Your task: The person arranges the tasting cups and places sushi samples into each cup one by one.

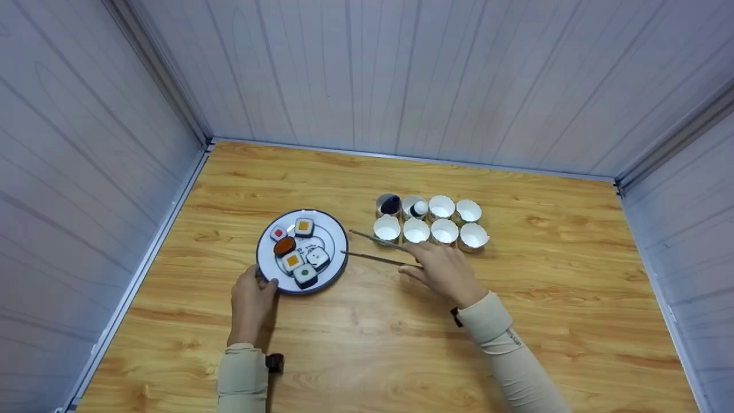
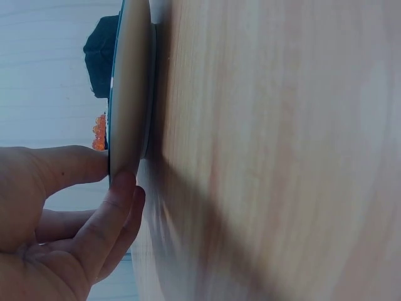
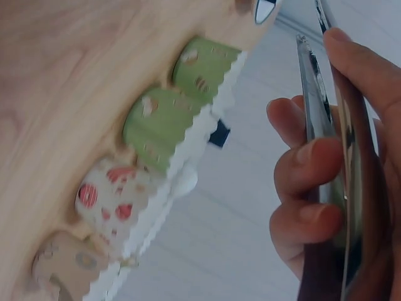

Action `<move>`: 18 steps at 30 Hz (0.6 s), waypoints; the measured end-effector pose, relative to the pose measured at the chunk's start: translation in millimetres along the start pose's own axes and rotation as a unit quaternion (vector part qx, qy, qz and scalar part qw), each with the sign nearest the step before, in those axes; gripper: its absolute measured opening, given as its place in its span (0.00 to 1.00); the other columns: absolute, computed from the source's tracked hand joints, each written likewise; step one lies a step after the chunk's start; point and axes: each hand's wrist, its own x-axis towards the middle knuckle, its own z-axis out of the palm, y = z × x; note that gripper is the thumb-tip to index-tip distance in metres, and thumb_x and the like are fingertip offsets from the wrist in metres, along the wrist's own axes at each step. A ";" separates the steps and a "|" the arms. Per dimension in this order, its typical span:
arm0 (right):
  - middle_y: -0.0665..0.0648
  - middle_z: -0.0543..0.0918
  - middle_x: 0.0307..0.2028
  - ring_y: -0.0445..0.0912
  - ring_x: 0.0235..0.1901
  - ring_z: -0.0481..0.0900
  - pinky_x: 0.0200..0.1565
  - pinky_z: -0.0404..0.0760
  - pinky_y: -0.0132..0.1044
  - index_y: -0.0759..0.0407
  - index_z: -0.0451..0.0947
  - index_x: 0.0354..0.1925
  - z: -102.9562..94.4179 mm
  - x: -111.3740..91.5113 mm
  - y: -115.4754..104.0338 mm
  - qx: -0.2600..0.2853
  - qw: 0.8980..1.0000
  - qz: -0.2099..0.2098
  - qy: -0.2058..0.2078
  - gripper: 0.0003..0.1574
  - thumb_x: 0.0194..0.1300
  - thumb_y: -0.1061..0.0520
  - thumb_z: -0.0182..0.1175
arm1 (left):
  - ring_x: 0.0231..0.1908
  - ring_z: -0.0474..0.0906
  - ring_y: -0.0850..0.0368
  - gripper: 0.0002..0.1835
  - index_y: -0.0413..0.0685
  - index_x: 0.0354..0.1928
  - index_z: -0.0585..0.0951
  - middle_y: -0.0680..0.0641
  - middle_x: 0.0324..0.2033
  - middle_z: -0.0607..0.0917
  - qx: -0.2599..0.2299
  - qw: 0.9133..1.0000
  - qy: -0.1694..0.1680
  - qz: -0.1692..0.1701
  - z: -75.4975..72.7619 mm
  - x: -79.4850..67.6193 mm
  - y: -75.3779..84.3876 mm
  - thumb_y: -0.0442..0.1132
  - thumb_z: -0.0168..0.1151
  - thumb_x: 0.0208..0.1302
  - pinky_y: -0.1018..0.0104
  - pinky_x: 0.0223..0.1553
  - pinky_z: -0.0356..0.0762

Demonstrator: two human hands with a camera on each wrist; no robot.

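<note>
The plate [image 1: 334, 234] is gripped by the left hand [image 1: 250, 299], tongs [image 1: 378, 258] by the right hand [image 1: 446, 272]; sushi [image 1: 317, 256], seemingly light, is best side-pinched.

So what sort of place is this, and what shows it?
Probably a practice booth: pale panels rise on three sides of a woodgrain surface, with a plate of sushi-like pieces near two rows of cups.
</note>
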 end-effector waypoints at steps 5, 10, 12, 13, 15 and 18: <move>0.53 0.84 0.37 0.45 0.23 0.77 0.21 0.75 0.41 0.50 0.79 0.61 9.2 3.1 -8.3 0.003 1.000 -0.026 -0.006 0.30 0.65 0.41 0.66 | 0.47 0.78 0.46 0.28 0.31 0.70 0.66 0.34 0.53 0.80 -0.003 1.000 0.004 0.000 0.3 0.6 -0.1 0.31 0.59 0.71 0.55 0.48 0.80; 0.55 0.85 0.40 0.49 0.25 0.81 0.23 0.78 0.44 0.54 0.80 0.59 18.5 7.3 -16.2 0.002 0.999 -0.039 -0.019 0.29 0.66 0.40 0.65 | 0.49 0.78 0.46 0.29 0.32 0.70 0.66 0.34 0.55 0.79 -0.005 1.000 0.002 -0.004 0.3 0.7 0.2 0.31 0.59 0.71 0.55 0.50 0.80; 0.55 0.85 0.39 0.49 0.25 0.80 0.22 0.77 0.43 0.55 0.80 0.56 20.4 9.7 -20.1 -0.005 0.999 -0.042 -0.025 0.28 0.66 0.40 0.65 | 0.49 0.78 0.46 0.28 0.32 0.70 0.66 0.34 0.55 0.79 -0.007 1.000 0.001 -0.004 0.4 0.8 0.1 0.31 0.59 0.71 0.54 0.51 0.79; 0.55 0.85 0.38 0.49 0.24 0.80 0.21 0.77 0.43 0.55 0.80 0.55 21.2 11.2 -22.0 -0.010 0.999 -0.043 -0.027 0.27 0.66 0.39 0.65 | 0.50 0.78 0.46 0.28 0.32 0.70 0.66 0.34 0.56 0.79 -0.008 1.000 0.001 -0.003 0.4 0.8 -0.1 0.31 0.59 0.71 0.54 0.51 0.79; 0.54 0.84 0.37 0.49 0.24 0.80 0.20 0.76 0.42 0.54 0.80 0.53 22.7 14.3 -25.4 -0.017 0.998 -0.048 -0.031 0.26 0.66 0.39 0.65 | 0.50 0.78 0.46 0.28 0.33 0.71 0.66 0.34 0.56 0.78 -0.011 1.000 -0.001 -0.007 0.6 1.1 0.2 0.31 0.59 0.71 0.55 0.52 0.79; 0.55 0.85 0.39 0.50 0.28 0.82 0.21 0.77 0.43 0.54 0.80 0.53 25.5 19.1 -29.3 -0.015 0.998 -0.046 -0.039 0.27 0.65 0.39 0.66 | 0.50 0.78 0.46 0.28 0.34 0.71 0.66 0.34 0.56 0.79 -0.013 1.000 -0.002 -0.008 1.0 1.6 0.3 0.31 0.59 0.71 0.55 0.51 0.80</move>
